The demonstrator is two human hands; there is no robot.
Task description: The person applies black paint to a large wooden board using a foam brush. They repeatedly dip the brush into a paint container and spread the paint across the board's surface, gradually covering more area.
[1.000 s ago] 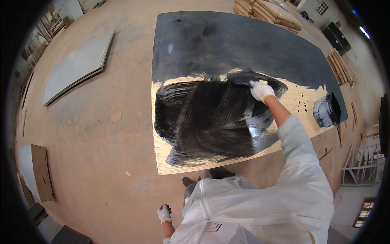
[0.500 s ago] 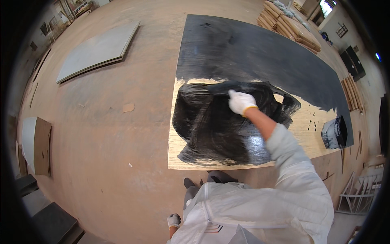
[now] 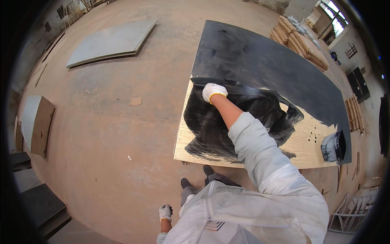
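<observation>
Nearest me, my left hand hangs by my hip in its white glove, loosely curled and holding nothing that I can see, above the bare concrete floor. My shoes stand just short of the near edge of the plywood sheet lying flat on that floor. Reaching forward, my right hand is clenched, pressed down on the board at the left end of the wet black smear; whatever applicator it grips is hidden under the glove, so I cannot tell what it is. I judge I am midway through coating: the far half of the sheet is already solid black, the near strip and right corner are bare wood. Next, I think, the strokes need to carry paint down toward my feet and out to the right, where a small black paint container sits on the board. Farther off lie a grey panel stack and bundled timber.
</observation>
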